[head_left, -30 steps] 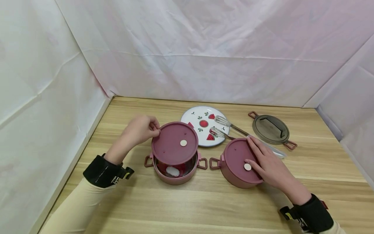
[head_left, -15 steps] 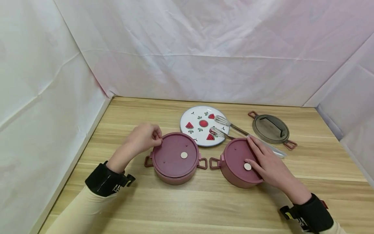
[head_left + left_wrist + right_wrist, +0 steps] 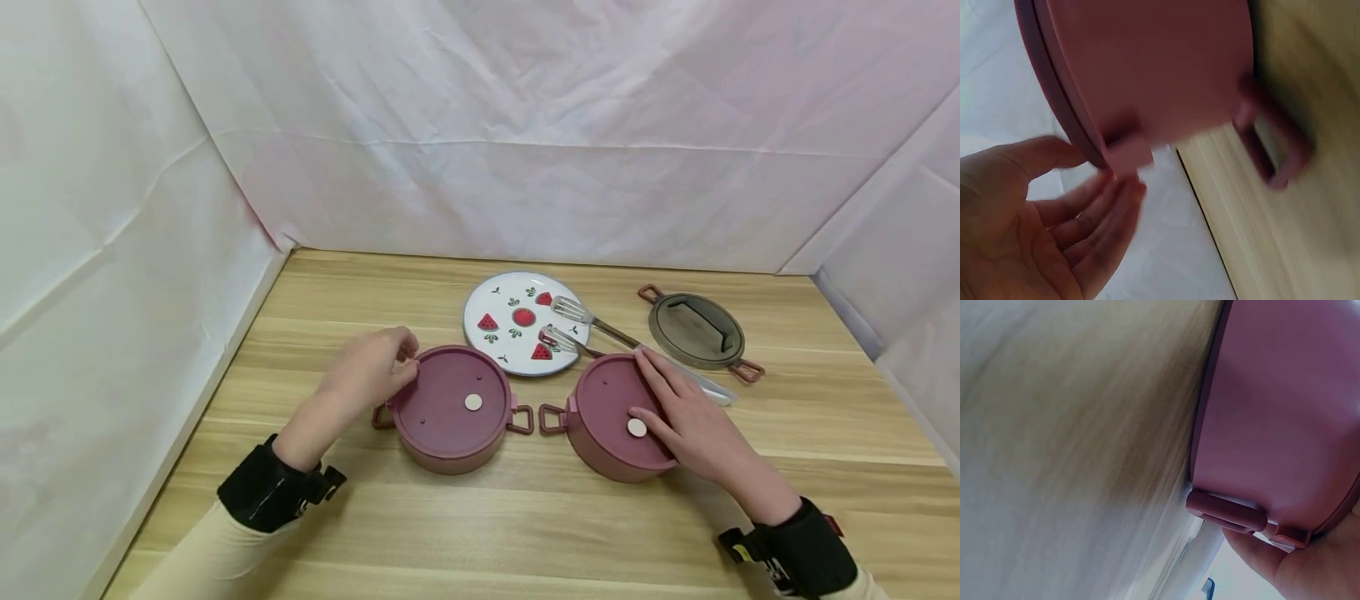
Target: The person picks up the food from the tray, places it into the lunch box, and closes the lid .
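Note:
A dark pink pot (image 3: 447, 458) stands on the table with its lid (image 3: 452, 408) lying flat on top. My left hand (image 3: 371, 367) pinches the far left edge of that lid. The left wrist view has its thumb on the lid rim (image 3: 1060, 103) and fingertips by the small side clip (image 3: 1130, 155). To the right is a second pink pot (image 3: 600, 454), its lid (image 3: 611, 400) on. My right hand (image 3: 690, 421) rests over that pot's right side, fingers extended and thumb beside the pale button (image 3: 637, 427). A finger shows past the pot handle (image 3: 1225, 512) in the right wrist view.
Behind the pots lies a watermelon-patterned plate (image 3: 495, 300). A slotted spatula (image 3: 573, 310) and a second slotted utensil (image 3: 558, 340) overlap its right edge. Farther right lies a small grey-brown lidded pan (image 3: 693, 333). White cloth walls (image 3: 487, 200) enclose the wooden table (image 3: 465, 533).
The left pot's lid, tilted up with the pot's inside showing a second ago, has come down flat. My left hand lowered with it. My right hand has stayed put.

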{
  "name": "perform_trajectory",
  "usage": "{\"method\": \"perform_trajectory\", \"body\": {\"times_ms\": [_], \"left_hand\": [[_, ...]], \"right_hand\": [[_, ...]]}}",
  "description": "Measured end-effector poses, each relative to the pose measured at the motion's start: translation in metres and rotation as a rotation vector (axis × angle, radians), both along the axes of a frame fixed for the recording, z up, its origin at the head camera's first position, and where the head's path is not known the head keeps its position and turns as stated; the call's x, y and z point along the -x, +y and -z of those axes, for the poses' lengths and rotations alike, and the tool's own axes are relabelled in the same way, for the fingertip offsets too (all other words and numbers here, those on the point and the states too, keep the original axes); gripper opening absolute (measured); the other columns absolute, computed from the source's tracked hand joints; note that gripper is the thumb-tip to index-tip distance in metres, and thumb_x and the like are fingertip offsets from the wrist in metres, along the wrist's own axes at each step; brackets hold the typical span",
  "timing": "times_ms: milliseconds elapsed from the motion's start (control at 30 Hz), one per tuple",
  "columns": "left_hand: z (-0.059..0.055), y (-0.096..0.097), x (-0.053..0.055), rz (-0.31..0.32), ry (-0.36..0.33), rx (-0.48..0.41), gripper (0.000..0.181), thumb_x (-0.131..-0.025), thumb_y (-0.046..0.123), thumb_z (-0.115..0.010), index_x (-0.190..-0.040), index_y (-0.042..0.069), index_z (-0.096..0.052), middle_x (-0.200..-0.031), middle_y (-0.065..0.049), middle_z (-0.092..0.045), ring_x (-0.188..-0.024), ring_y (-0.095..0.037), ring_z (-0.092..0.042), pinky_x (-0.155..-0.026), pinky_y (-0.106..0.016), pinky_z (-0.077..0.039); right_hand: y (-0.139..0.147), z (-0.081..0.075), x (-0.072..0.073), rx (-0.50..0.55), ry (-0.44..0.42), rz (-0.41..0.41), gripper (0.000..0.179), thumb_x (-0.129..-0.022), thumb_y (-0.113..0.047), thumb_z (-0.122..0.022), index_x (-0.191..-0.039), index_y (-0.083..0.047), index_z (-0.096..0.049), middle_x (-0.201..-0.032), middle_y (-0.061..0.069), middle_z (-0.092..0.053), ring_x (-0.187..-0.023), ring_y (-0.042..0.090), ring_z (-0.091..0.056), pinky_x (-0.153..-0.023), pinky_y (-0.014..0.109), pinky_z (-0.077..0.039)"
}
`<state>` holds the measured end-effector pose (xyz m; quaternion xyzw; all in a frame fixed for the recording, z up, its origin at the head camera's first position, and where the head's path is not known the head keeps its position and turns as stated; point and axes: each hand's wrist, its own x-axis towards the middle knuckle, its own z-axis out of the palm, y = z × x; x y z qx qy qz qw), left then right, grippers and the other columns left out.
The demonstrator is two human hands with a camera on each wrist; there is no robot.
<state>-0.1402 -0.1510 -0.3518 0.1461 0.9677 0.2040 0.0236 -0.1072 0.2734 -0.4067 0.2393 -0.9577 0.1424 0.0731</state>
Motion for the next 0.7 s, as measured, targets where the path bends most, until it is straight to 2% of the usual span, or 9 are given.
{"method": "perform_trajectory", "body": {"times_ms": [67, 167, 233, 300, 500, 700], "left_hand": [[0.003, 0.004, -0.008, 0.034, 0.038, -0.022, 0.033, -0.094, 0.023, -0.058, -0.12, 0.004, -0.058, -0.118, -0.016, -0.065, -0.108, -0.029, -0.06, -0.09, -0.049, -0.054], [0.01, 0.008, -0.02, 0.129, 0.062, -0.078, 0.046, -0.098, 0.021, -0.049, -0.138, -0.002, -0.044, -0.143, -0.021, -0.046, -0.132, -0.032, -0.04, -0.109, -0.054, -0.037], [0.016, 0.01, -0.026, 0.18, 0.066, -0.091, 0.052, -0.1, 0.021, -0.046, -0.144, -0.003, -0.035, -0.152, -0.022, -0.033, -0.14, -0.032, -0.027, -0.115, -0.054, -0.027], [0.022, 0.011, -0.031, 0.209, 0.081, -0.086, 0.056, -0.1, 0.022, -0.045, -0.147, -0.005, -0.029, -0.156, -0.022, -0.024, -0.143, -0.031, -0.019, -0.117, -0.055, -0.022], [0.037, 0.013, -0.037, 0.208, 0.147, -0.012, 0.063, -0.1, 0.024, -0.043, -0.149, -0.005, -0.019, -0.158, -0.022, -0.017, -0.144, -0.032, -0.014, -0.117, -0.054, -0.019], [0.044, 0.015, -0.039, 0.198, 0.202, 0.003, 0.061, -0.099, 0.023, -0.043, -0.149, -0.006, -0.021, -0.157, -0.023, -0.019, -0.143, -0.033, -0.017, -0.117, -0.055, -0.021]], "right_hand": [[0.0, 0.0, 0.0, 0.002, 0.001, -0.001, 0.074, -0.093, -0.033, -0.061, -0.152, -0.009, -0.023, -0.155, 0.018, -0.026, -0.133, 0.044, -0.032, -0.098, 0.065, -0.039], [0.0, 0.0, 0.0, 0.006, 0.002, -0.001, 0.074, -0.093, -0.032, -0.061, -0.152, -0.01, -0.023, -0.155, 0.018, -0.027, -0.133, 0.043, -0.032, -0.098, 0.065, -0.039], [-0.001, 0.0, 0.0, 0.008, 0.002, -0.001, 0.074, -0.093, -0.032, -0.061, -0.152, -0.01, -0.023, -0.155, 0.018, -0.027, -0.133, 0.043, -0.032, -0.098, 0.065, -0.039], [-0.001, 0.0, 0.0, 0.009, 0.002, -0.002, 0.075, -0.092, -0.032, -0.061, -0.152, -0.01, -0.023, -0.155, 0.018, -0.027, -0.133, 0.042, -0.032, -0.098, 0.065, -0.039], [-0.001, 0.0, 0.0, 0.007, 0.0, -0.003, 0.075, -0.093, -0.033, -0.061, -0.153, -0.01, -0.022, -0.155, 0.017, -0.026, -0.134, 0.042, -0.032, -0.099, 0.065, -0.039], [0.0, 0.0, 0.0, 0.007, -0.002, -0.001, 0.075, -0.093, -0.032, -0.061, -0.153, -0.012, -0.022, -0.155, 0.018, -0.026, -0.133, 0.043, -0.032, -0.098, 0.066, -0.039]]}}
